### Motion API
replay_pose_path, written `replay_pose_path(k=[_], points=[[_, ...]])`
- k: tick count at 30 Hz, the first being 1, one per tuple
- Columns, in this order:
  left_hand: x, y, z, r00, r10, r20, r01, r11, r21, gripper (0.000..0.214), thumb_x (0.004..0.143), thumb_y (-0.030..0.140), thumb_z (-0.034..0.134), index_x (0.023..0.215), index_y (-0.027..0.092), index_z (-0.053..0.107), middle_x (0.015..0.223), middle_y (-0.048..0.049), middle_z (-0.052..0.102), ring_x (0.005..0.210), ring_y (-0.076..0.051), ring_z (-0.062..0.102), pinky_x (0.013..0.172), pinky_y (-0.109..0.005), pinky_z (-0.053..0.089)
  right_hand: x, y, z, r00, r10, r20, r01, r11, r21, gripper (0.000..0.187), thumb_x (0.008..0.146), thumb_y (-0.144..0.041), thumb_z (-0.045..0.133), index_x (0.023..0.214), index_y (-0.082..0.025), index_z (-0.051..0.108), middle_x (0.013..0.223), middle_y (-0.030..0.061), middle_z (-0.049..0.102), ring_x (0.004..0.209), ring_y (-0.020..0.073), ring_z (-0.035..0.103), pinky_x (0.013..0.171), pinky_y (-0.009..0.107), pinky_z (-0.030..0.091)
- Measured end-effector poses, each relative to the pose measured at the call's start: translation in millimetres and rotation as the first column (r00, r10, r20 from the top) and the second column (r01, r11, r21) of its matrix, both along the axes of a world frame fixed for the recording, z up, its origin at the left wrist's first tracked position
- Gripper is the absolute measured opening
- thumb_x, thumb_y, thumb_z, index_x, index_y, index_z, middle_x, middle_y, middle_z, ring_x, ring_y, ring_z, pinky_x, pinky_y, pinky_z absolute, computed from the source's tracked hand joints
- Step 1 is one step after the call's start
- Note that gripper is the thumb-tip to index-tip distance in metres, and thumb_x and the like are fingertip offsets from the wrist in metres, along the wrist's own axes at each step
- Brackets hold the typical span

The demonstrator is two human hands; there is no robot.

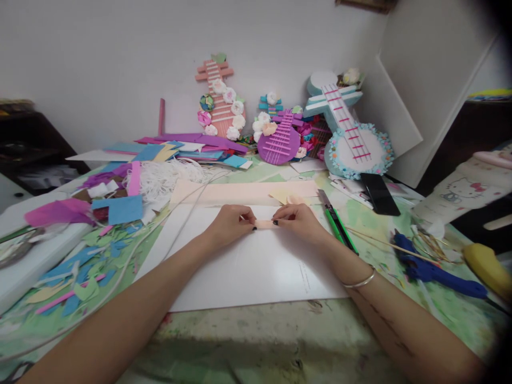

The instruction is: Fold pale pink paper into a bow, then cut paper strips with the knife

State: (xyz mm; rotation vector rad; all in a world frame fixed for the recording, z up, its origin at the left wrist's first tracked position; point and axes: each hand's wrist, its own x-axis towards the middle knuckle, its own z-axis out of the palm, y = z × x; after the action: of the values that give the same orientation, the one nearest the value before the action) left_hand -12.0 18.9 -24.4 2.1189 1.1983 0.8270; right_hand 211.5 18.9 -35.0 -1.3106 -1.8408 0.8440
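Note:
Between my hands is a small strip of peach paper [264, 224], held just above a white board [236, 266]. My left hand [230, 224] pinches its left end with thumb and fingers. At the other end, my right hand [301, 221] pinches the strip the same way. Behind my hands lies a long peach sheet [224, 193] along the board's far side. Small cut pieces of pale yellow and peach paper [294, 198] rest on it, beyond my right hand. A green utility knife [337, 221] with its blade showing lies right of my right hand.
A blue glue gun [440, 274] and a black phone [380, 194] lie on the right. Paper scraps [80, 277] and a bundle of white string [160, 178] cover the left. A cable [132, 256] crosses the board's left side. Decorated paper lutes [280, 141] stand against the wall.

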Motion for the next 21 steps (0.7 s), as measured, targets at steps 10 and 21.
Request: replay_pose_path(k=[10, 21], points=[[3, -3, 1.7, 0.999, -0.005, 0.033, 0.004, 1.0, 0.028, 0.003, 0.067, 0.017, 0.062, 0.065, 0.017, 0.064, 0.065, 0.0015, 0.065, 0.061, -0.011, 0.056, 0.061, -0.023, 0.044, -5, -6, 3.3, 1.0, 0.011, -0.028, -0.012, 0.999, -0.035, 0.024, 0.073, -0.031, 0.067, 0.091, -0.017, 0.076, 0.082, 0.006, 0.073, 0.065, 0.0147, 0.062, 0.056, 0.025, 0.046], [2, 1, -3.6, 0.999, -0.018, 0.051, 0.016, 0.999, 0.05, 0.014, 0.069, 0.016, 0.066, 0.077, 0.022, 0.076, 0.075, -0.0002, 0.071, 0.064, -0.011, 0.06, 0.063, -0.022, 0.047, -9, -9, 0.5, 0.967, 0.099, 0.237, -0.178, 0.923, 0.341, 0.033, 0.076, -0.003, 0.057, 0.086, -0.028, 0.077, 0.084, -0.0011, 0.076, 0.079, 0.0165, 0.068, 0.074, 0.027, 0.051]])
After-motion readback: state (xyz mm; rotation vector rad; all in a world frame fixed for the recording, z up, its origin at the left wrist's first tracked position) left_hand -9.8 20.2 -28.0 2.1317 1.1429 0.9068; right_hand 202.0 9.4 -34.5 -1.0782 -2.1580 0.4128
